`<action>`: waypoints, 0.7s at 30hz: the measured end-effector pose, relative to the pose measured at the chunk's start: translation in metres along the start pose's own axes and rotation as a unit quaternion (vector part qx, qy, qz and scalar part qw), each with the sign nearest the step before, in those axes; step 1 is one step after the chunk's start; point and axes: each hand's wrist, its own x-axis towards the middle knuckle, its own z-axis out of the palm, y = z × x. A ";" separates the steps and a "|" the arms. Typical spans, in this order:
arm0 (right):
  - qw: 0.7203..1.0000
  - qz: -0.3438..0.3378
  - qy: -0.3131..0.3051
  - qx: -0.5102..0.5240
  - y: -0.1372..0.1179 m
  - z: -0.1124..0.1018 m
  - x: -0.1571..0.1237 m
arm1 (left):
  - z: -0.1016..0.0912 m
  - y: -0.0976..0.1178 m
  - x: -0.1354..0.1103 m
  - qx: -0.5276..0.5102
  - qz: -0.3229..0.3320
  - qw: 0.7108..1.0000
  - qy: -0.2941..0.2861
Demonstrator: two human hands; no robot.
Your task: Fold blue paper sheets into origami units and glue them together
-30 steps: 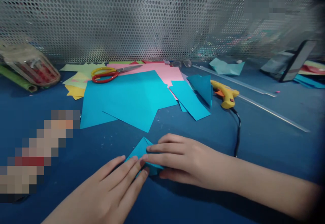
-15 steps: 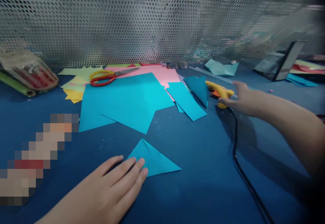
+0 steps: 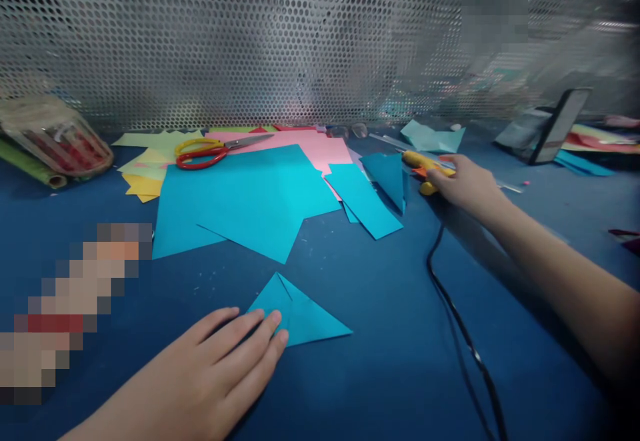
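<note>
My left hand [image 3: 220, 361] lies flat, fingers stretched, on a folded blue paper triangle [image 3: 310, 318] near the front of the table. A slit-like fold edge shows at the triangle's top. Farther off at the right, my right hand [image 3: 467, 184] is closed round the back of a yellow hot glue gun [image 3: 420, 161] with an orange trigger. Its black cord [image 3: 457, 321] trails toward the front edge. Just left of the gun stands a folded darker blue paper piece [image 3: 387, 174], beside a blue paper strip [image 3: 365, 201].
Large blue sheets [image 3: 240, 194] carry red-and-yellow scissors [image 3: 203, 154]. Pink paper [image 3: 320, 151] lies behind. A clear jar [image 3: 55, 138] is at left, a propped phone [image 3: 560, 124] at right. A perforated metal screen [image 3: 250, 41] closes the back. A pixelated patch covers the left side.
My right hand has come in from behind the glue gun and closed round it, and the cord has shifted left. My left hand stays on the folded paper.
</note>
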 end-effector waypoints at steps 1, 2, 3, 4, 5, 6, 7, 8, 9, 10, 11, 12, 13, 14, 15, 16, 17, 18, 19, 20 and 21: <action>1.000 0.017 0.013 -0.002 -0.006 -0.005 -0.001 | 0.000 0.001 0.000 0.005 0.001 1.000 0.003; 0.999 0.030 0.028 -0.002 -0.014 -0.010 -0.003 | 0.001 0.001 0.000 0.010 -0.002 1.000 0.006; 0.999 0.029 0.046 0.004 -0.024 -0.016 -0.006 | 0.001 0.002 0.000 0.012 -0.007 1.000 0.008; 0.998 0.014 0.065 0.016 -0.036 -0.022 -0.011 | 0.001 0.002 0.000 0.013 -0.013 1.000 0.008; 0.996 -0.013 0.077 0.034 -0.051 -0.028 -0.017 | 0.001 0.001 0.000 0.012 -0.020 1.000 0.007; 0.994 -0.048 0.087 0.056 -0.067 -0.033 -0.025 | 0.001 0.000 -0.001 0.011 -0.025 1.000 0.007; 0.989 -0.094 0.080 0.083 -0.084 -0.039 -0.036 | 0.001 -0.001 -0.002 0.012 -0.031 0.999 0.008; 0.981 -0.151 0.053 0.109 -0.101 -0.043 -0.049 | 0.000 -0.002 -0.003 0.015 -0.036 0.999 0.008; 0.969 -0.206 0.026 0.135 -0.117 -0.047 -0.063 | -0.001 -0.004 -0.004 0.019 -0.042 0.999 0.008; 0.952 -0.262 -0.007 0.159 -0.133 -0.049 -0.078 | -0.002 -0.005 -0.005 0.025 -0.047 0.999 0.005; 0.933 -0.310 -0.035 0.182 -0.147 -0.051 -0.092 | -0.003 -0.005 -0.005 0.029 -0.051 0.998 -0.001; 0.908 -0.358 -0.065 0.208 -0.158 -0.051 -0.105 | -0.005 -0.006 -0.005 0.032 -0.054 0.998 -0.009; 0.872 -0.407 -0.106 0.252 -0.167 -0.051 -0.117 | -0.006 -0.005 -0.004 0.035 -0.057 0.998 -0.017; 0.841 -0.438 -0.163 0.271 -0.173 -0.049 -0.126 | -0.007 -0.004 -0.004 0.034 -0.059 0.997 -0.023; 0.823 -0.451 -0.195 0.286 -0.178 -0.047 -0.132 | -0.008 -0.004 -0.002 0.030 -0.066 0.997 -0.025; 0.810 -0.454 -0.224 0.296 -0.180 -0.044 -0.136 | -0.008 -0.003 -0.001 0.020 -0.076 0.997 -0.022; 0.802 -0.447 -0.250 0.307 -0.181 -0.041 -0.138 | -0.009 -0.002 0.000 0.005 -0.092 0.996 -0.015; 0.798 -0.437 -0.268 0.317 -0.181 -0.039 -0.139 | -0.009 -0.002 0.001 -0.015 -0.112 0.994 -0.004; 0.794 -0.427 -0.283 0.326 -0.181 -0.037 -0.138 | -0.009 -0.003 0.003 -0.040 -0.135 0.990 0.011; 0.791 -0.419 -0.293 0.335 -0.180 -0.035 -0.137 | -0.009 -0.004 0.004 -0.069 -0.157 0.985 0.026; 0.788 -0.412 -0.301 0.344 -0.179 -0.035 -0.136 | -0.009 -0.006 0.006 -0.104 -0.179 0.978 0.039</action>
